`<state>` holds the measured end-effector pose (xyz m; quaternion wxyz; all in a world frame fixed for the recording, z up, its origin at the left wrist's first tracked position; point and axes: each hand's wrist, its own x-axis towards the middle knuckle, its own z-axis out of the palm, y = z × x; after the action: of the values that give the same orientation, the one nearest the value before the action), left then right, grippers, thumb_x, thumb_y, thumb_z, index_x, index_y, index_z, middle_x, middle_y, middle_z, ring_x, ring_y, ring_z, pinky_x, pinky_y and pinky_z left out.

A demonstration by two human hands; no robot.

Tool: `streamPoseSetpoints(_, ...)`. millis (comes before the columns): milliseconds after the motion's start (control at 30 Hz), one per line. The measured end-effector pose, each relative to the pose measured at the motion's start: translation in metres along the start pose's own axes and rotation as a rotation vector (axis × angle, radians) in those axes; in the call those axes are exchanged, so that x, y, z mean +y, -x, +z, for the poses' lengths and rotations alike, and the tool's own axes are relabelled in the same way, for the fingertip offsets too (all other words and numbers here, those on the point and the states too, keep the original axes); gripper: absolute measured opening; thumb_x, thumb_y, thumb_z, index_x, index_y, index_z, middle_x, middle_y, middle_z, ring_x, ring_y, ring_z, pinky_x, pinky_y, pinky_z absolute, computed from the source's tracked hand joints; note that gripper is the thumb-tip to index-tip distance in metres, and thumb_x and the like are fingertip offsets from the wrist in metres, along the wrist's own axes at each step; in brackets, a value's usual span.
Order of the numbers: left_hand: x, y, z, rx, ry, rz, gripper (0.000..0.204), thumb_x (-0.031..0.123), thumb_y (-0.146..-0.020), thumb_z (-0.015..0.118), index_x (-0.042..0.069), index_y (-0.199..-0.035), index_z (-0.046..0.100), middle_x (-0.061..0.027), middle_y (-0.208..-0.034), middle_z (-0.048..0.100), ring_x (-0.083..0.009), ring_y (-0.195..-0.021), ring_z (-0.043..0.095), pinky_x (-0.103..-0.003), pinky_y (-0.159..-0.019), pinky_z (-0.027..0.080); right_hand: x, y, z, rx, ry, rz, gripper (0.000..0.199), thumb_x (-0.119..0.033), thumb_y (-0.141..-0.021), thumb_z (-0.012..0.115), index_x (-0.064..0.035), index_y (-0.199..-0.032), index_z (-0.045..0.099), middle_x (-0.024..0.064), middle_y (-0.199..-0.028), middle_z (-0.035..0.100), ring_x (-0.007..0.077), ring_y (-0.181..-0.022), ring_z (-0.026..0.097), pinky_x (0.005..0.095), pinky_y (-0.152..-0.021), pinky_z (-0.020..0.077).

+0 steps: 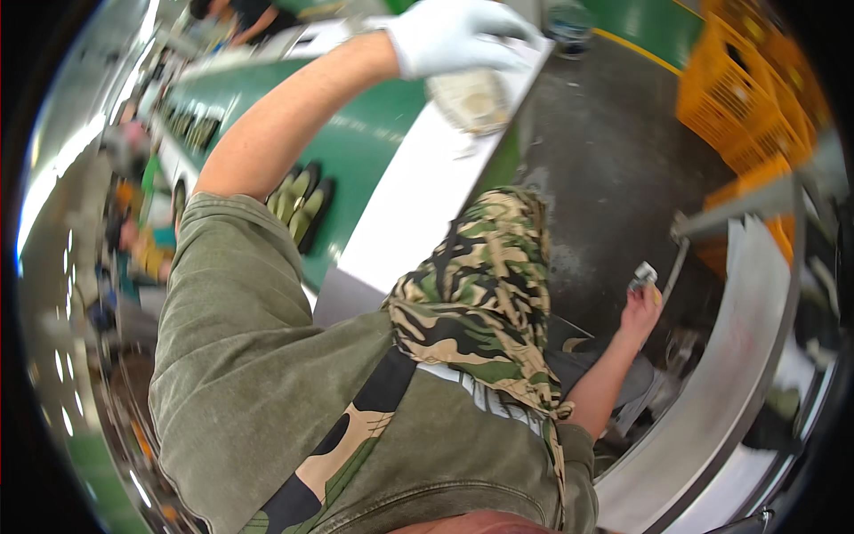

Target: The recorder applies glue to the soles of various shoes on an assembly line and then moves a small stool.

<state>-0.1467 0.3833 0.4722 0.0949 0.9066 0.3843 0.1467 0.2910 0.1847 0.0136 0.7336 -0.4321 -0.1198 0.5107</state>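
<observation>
My left hand [458, 37], in a white glove, reaches out over the white work surface [391, 222]. Its fingers are stretched and apart, and nothing shows between them. Just below the glove lies an off-white, flat pad-like thing [470, 100], partly covered by the hand. My right hand [639, 311] is bare and hangs low on the other side of my body. Its fingers are closed around a small silver-and-white thing [643, 275], too small to name. A camouflage apron [480, 294] covers my front between the two arms.
Olive shoes with black soles [302, 203] sit on the green conveyor belt [374, 133] beside the white surface. Orange crates [734, 98] are stacked at the far right. A metal-framed bench [712, 383] curves along my right. Another person [253, 20] is at the far left.
</observation>
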Motion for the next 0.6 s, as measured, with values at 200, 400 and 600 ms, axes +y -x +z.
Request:
streamPoseSetpoints(200, -0.193, 0.346, 0.017, -0.65, -0.407, -1.144, 0.059, 0.051, -0.071, 0.071, 0.004, -0.106, 0.075, -0.0219, -0.106, 0.071, -0.0361, -0.098, 0.069, -0.04, -0.091, 0.053, 0.002, -0.012, 0.019, 0.034, 0.046, 0.201, 0.014, -0.019, -0.094, 0.068, -0.009, -0.104, 0.065, 0.0039, -0.093, 0.068, 0.0176, -0.084, 0.062, 0.0382, -0.077, 0.0494)
streamPoseSetpoints(400, -0.214, 0.516, 0.137, -0.265, -0.06, -1.516, 0.078, 0.055, -0.06, 0.084, -0.004, -0.11, 0.07, -0.0242, -0.111, 0.07, -0.0342, -0.107, 0.067, -0.038, -0.095, 0.051, 0.007, -0.017, 0.11, 0.074, 0.287, 0.27, 0.019, -0.024, -0.093, 0.07, -0.0117, -0.106, 0.064, 0.003, -0.098, 0.067, 0.0172, -0.086, 0.06, 0.0371, -0.077, 0.0484)
streamPoseSetpoints(600, -0.257, 0.53, 0.154, -0.317, 0.058, -1.599, 0.076, 0.048, -0.058, 0.088, -0.003, -0.112, 0.07, -0.0235, -0.115, 0.069, -0.0335, -0.11, 0.066, -0.037, -0.096, 0.052, 0.015, -0.049, 0.279, -0.307, 0.447, 0.238, 0.02, -0.023, -0.094, 0.069, -0.0089, -0.108, 0.065, 0.0031, -0.098, 0.067, 0.0169, -0.087, 0.062, 0.0325, -0.073, 0.0488)
